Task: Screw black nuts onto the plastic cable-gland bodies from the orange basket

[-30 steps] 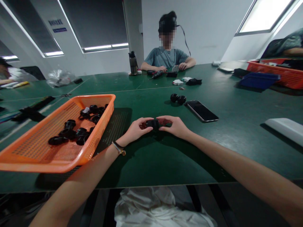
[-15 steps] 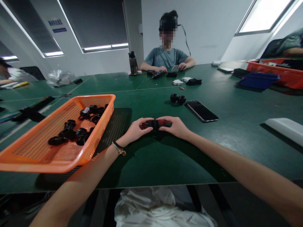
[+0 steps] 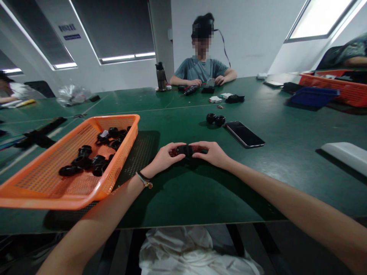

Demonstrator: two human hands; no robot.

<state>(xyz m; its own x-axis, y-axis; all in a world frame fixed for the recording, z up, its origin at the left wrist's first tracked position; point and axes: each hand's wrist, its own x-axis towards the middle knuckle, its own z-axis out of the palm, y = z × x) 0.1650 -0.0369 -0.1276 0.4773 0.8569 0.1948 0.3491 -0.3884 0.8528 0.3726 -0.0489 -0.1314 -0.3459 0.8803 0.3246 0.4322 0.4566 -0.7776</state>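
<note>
Since the earlier frame, only very little moves: the black part (image 3: 185, 150) seems to shift slightly between our fingers, while our hands stay almost in the same place. For the work, we judge this means that we are at the same step, handling this one piece. The part is in front of us, over the green table (image 3: 183, 198); whether it touches the surface, we cannot tell. Our left hand (image 3: 166, 157) pinches its left end between thumb and fingers, and our right hand (image 3: 214, 154) pinches the right end. Farther out, the orange basket (image 3: 122, 162) with black fittings (image 3: 83, 161) stands at our left, and beyond our right hand lie two round black pieces (image 3: 211, 118) beside a phone (image 3: 245, 134).
</note>
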